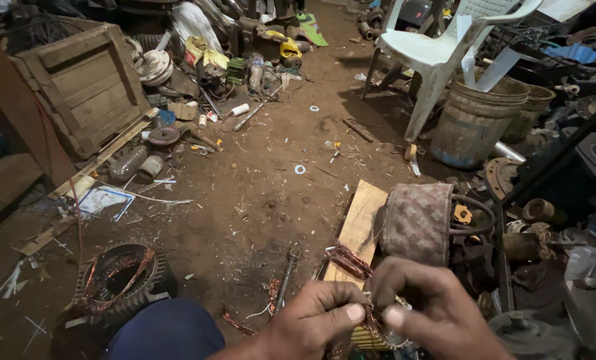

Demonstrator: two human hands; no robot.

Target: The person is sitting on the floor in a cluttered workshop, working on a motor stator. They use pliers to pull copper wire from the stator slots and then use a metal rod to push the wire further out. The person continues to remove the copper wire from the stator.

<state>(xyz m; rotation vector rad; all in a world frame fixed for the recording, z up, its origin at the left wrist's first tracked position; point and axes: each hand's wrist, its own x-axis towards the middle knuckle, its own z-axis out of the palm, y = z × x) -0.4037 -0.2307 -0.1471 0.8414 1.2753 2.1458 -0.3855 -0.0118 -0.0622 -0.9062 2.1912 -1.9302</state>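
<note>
Both my hands are at the bottom edge, close together. My left hand (318, 319) and my right hand (434, 308) pinch a bunch of reddish copper winding wire (351, 261) that sticks up between them, over a ribbed metal part (378, 340) mostly hidden below. The wire's loose end lies against a wooden plank (359, 227). A motor armature wrapped in cloth (419, 223) rests just beyond my right hand. To the left on the dirt floor sits a motor stator (121, 283) with copper coils inside. My blue-clad knee (164, 331) is beside my left hand.
A screwdriver-like tool (286, 275) lies on the dirt by the plank. A wooden crate (88, 87) leans at left, a white plastic chair (444, 50) and dirty buckets (474, 120) stand at the back right, and metal scrap crowds the right side.
</note>
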